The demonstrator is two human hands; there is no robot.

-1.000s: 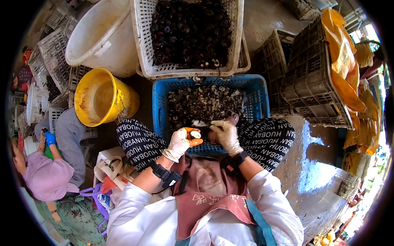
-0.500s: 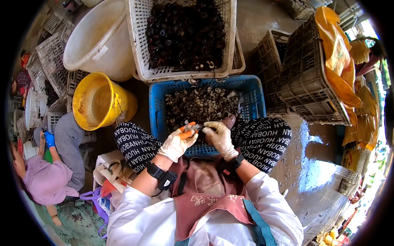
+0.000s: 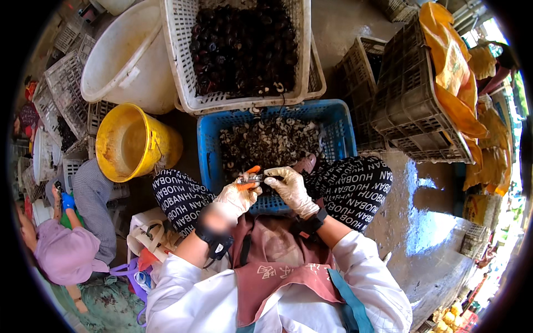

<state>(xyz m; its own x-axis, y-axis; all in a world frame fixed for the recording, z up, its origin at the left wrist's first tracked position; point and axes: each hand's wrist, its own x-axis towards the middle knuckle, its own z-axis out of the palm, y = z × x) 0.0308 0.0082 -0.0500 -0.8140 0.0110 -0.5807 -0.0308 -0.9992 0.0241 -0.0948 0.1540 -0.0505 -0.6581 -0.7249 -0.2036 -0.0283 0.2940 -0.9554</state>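
Both hands wear whitish gloves and meet over the near part of a blue plastic basket (image 3: 205, 150). My left hand (image 3: 236, 197) is closed on a small dark, shiny piece (image 3: 255, 178). Orange parts show at its fingers; whether they are finger covers or tool handles I cannot tell. My right hand (image 3: 294, 191) pinches a small pale, rounded piece (image 3: 270, 181) right beside it. Below them, the basket holds a heap of small dark and pale shell-like pieces (image 3: 266, 139). Beyond it, a white crate (image 3: 180, 66) holds many dark, glossy shellfish (image 3: 244, 50).
At the left stand a yellow bucket (image 3: 161, 144) and a big white tub (image 3: 119, 61). Stacked crates (image 3: 413, 100) with orange sheeting (image 3: 452, 66) rise at the right. Another person (image 3: 66, 250) sits at the lower left. My knees flank the basket.
My hands have shifted slightly left and down in the picture and still work close together. The pale piece at my right fingertips now shows more clearly. The whole view has shifted slightly.
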